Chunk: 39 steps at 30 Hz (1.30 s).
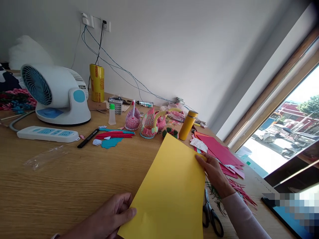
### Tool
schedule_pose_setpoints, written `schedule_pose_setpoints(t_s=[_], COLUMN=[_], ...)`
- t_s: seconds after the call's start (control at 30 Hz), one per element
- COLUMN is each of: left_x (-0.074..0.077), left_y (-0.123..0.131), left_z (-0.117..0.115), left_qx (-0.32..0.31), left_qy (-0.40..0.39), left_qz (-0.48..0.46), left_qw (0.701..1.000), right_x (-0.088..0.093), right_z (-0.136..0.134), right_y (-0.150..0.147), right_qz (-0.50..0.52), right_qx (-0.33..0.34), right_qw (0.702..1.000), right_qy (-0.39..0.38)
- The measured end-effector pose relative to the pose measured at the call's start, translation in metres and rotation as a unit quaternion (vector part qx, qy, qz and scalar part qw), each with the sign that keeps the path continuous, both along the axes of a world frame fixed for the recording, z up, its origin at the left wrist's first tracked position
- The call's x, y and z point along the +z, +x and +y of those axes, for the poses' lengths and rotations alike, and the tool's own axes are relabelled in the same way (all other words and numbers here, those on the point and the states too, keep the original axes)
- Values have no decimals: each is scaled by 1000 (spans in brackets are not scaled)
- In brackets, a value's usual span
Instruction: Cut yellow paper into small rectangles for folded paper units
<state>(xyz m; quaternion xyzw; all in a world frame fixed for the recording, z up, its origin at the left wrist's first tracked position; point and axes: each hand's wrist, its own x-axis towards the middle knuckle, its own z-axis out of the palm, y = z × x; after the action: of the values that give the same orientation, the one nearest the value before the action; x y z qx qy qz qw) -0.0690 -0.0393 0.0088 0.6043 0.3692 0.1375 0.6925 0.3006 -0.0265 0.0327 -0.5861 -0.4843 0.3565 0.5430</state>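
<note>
A plain yellow sheet of paper [171, 186] is held up at a slant over the table. My left hand [117, 214] pinches its lower left edge, thumb on top. The upper right edge is gripped by my right hand [211, 169], also with the thumb on the face of the sheet. Black-handled scissors [210, 215] lie under my right forearm, just right of the paper. Beyond the sheet's top corner stand woven pink paper figures, among them a swan [149, 122] with a curved yellow neck.
On the left are a white fan [57, 93], a power strip [48, 134] and a black marker [88, 138]. A yellow bottle [188, 125] stands behind the paper. Red sheets [219, 147] and thin red strips [243, 192] lie right; a dark screen [281, 212] sits at the edge.
</note>
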Motion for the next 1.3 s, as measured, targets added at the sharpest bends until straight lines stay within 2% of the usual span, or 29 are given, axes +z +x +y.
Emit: schedule_pose_setpoints(t_s=[0.17,0.37,0.47,0.6,0.8,1.07,1.2,1.3], left_x=[13,12,20,28,15,4,2,6], left_y=[13,28,34,49,70,58,60,62], left_z=[-1,4,13,28,43,51,50,46], left_qx=[24,11,2,31,78,92,109,87], left_qy=[-9,25,59,97,129,160,141,103], left_qz=[-3,-28,-4,-11,-118,-125,-135,-165], left_qw=[1000,999,998,995,981,975,975,977], right_x=[5,4,4,4,4,0,-1,-4], right_z=[-21,-47,-53,-56,-57,-55,-53,-51], right_y=[-8,-29,-32,-33,-37,-43,-44,-46], right_qz=[129,200,225,264,264,218,247,272], right_qx=[-3,97,100,110,128,117,107,54], right_qw=[991,972,965,954,952,964,958,957], right_qy=[32,-80,-86,-87,-84,-94,-100,-88])
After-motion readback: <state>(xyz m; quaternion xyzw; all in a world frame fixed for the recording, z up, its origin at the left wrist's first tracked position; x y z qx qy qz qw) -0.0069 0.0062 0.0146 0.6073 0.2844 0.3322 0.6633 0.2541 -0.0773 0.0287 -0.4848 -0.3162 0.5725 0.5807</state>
